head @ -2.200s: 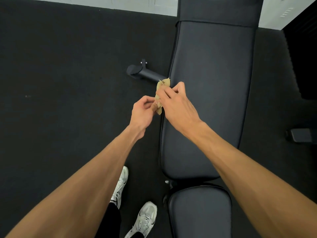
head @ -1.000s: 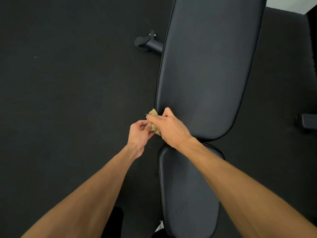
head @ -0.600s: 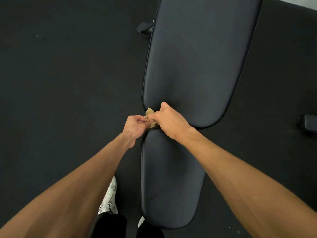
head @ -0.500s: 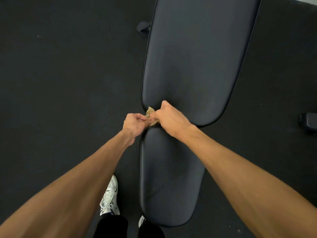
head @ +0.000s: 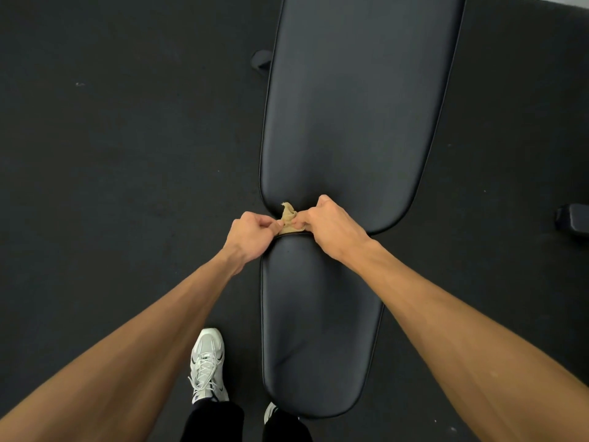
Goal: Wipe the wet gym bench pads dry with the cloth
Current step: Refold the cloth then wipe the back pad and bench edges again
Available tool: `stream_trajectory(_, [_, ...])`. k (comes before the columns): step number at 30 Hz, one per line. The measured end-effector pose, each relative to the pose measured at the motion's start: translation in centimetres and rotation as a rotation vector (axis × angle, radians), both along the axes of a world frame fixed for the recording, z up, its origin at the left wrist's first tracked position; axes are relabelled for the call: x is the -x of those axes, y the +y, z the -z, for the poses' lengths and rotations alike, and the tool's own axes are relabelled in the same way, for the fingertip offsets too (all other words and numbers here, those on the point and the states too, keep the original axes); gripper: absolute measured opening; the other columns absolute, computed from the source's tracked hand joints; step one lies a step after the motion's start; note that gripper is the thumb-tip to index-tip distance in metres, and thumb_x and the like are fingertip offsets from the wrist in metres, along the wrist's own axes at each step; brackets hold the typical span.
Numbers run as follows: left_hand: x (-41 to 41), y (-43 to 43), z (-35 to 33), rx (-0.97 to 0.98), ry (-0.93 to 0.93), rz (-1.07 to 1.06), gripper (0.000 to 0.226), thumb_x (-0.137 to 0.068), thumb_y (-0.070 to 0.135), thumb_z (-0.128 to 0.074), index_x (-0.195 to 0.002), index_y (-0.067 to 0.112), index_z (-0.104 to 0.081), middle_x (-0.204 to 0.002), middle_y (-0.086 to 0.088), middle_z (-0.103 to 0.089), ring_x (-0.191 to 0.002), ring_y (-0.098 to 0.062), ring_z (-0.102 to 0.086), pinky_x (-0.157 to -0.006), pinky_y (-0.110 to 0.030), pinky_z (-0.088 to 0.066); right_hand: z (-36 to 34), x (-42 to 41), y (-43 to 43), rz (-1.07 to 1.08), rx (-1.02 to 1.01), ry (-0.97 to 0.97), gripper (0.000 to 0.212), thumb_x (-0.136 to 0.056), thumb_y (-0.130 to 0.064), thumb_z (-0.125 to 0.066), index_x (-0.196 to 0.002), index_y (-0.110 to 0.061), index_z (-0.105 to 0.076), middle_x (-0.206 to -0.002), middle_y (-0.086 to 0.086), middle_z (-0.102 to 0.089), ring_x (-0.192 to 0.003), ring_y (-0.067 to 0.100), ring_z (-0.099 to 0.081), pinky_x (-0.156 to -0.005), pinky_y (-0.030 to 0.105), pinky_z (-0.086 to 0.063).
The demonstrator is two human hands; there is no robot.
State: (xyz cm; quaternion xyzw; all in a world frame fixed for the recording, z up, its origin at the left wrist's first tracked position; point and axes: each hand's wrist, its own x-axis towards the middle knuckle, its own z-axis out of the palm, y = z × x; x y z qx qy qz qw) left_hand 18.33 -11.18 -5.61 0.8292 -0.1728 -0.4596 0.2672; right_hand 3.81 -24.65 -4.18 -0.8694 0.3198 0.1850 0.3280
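Note:
A small tan cloth (head: 288, 218) is bunched between my two hands, right over the gap where the long black back pad (head: 357, 106) meets the shorter black seat pad (head: 315, 323). My left hand (head: 251, 236) pinches the cloth's left end at the pads' left edge. My right hand (head: 331, 226) grips its right end, with the knuckles resting over the back pad's near rim. Most of the cloth is hidden under my fingers. Both pads look smooth and dark; I cannot make out wet patches.
Black rubber floor surrounds the bench. A bench foot tube (head: 261, 60) sticks out at the upper left of the back pad, and a dark block (head: 573, 220) sits at the right edge. My white shoe (head: 207, 365) stands left of the seat pad.
My hands and the cloth have come down the back pad's left edge to the gap between the pads. In the last half second the hands drew slightly apart, showing more cloth.

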Motion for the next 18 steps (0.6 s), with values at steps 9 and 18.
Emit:
stream_trajectory(9, [1.0,-0.2,-2.4,0.178,-0.048,0.179,0.021,-0.104,0.031,-0.073,-0.122,0.026,-0.084,-0.116,0.008,-0.083,-0.112,-0.003,-0.075,-0.101,-0.018,-0.054,-1.3,3.0,-0.8,0.105,0.103,0.039,0.027,-0.108,-0.017,-0.058,-0.128,-0.026,-0.073,-0.119,0.011,-0.051,-0.099,0.035,-0.060,-0.094,0.041,-0.055])
stream_trajectory(18, [4.7,-1.2,-6.3,0.302,0.029,0.131,0.015,-0.107,0.027,-0.066,-0.116,0.025,-0.078,-0.095,0.008,-0.084,-0.094,-0.007,-0.077,-0.093,-0.022,-0.057,-5.8,9.0,0.3,0.982,0.010,-0.128,0.012,-0.098,-0.012,-0.071,-0.103,-0.020,-0.079,-0.108,0.001,-0.076,-0.111,0.022,-0.068,-0.092,0.034,-0.059])
